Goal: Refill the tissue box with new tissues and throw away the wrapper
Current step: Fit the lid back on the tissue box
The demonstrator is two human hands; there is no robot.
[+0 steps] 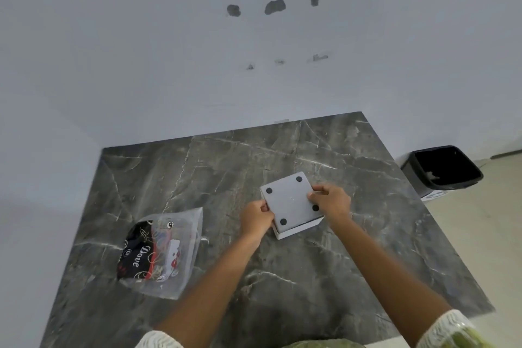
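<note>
The box (291, 203) sits upside down on the dark marbled tabletop (226, 178), right of centre and toward the right edge: a square grey base with four black round feet faces up over white walls. Left hand (255, 219) clamps its near-left edge with curled fingers (265, 208), right hand (332, 200) pinches the right side, fingertips on the base beside a foot. Square, so no long axis; its corners point at the tabletop's edges, and the clear wrapper (162, 251) lies near the left edge.

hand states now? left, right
Left hand: closed on the tissue box, at its left edge.
Right hand: closed on the same box, right edge.
</note>
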